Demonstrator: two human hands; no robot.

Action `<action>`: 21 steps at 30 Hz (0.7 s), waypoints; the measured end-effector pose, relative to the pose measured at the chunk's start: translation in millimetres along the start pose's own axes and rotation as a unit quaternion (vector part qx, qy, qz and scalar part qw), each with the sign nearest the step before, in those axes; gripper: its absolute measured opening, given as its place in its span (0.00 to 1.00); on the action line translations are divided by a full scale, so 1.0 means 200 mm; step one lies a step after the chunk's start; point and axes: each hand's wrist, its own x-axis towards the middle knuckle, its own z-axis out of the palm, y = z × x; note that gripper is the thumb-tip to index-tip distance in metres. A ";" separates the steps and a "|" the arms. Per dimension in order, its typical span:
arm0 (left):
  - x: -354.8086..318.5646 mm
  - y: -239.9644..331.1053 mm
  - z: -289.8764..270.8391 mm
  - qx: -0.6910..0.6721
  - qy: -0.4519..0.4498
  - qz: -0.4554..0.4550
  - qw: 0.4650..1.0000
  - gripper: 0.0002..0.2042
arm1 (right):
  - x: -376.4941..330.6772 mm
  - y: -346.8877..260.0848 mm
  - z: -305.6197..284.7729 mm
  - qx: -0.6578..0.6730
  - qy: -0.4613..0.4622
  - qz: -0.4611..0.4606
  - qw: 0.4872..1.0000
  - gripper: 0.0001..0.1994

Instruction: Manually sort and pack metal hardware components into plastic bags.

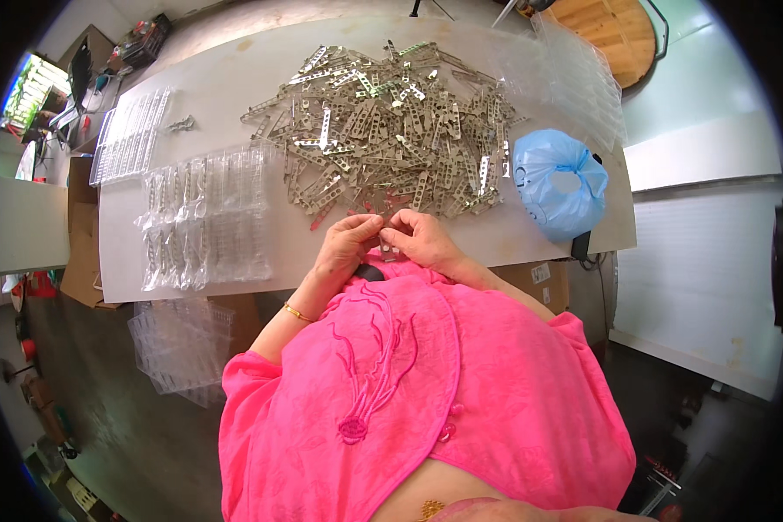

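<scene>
My left hand (350,241) and my right hand (422,239) meet at the near edge of the grey table (226,87), fingertips pinched together on a small metal strip (390,250) that hangs between them. A big heap of perforated metal strips (383,130) lies just beyond my hands, across the middle of the table. A clear plastic blister tray (204,217) with rows of slots lies to the left of my left hand. A gold bangle (297,312) circles my left wrist. My pink garment (426,391) fills the lower part of the view.
A second clear tray (130,135) lies at the far left of the table, a small metal piece (181,125) beside it. A blue plastic bag (558,183) sits at the right edge. Stacked clear trays (574,74) lie far right; more (183,348) sit below the table.
</scene>
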 end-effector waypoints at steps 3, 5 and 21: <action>-0.01 -0.01 0.07 -0.005 -0.002 0.001 1.000 0.10 | -0.01 0.01 -0.07 0.009 -0.005 0.003 1.000 0.10; 0.00 -0.04 0.11 -0.026 -0.003 -0.001 1.000 0.10 | -0.02 0.03 -0.11 0.044 -0.014 0.002 0.999 0.09; 0.13 -0.31 0.30 -0.075 0.006 0.017 0.997 0.14 | -0.16 0.00 -0.45 0.056 0.008 0.072 0.996 0.06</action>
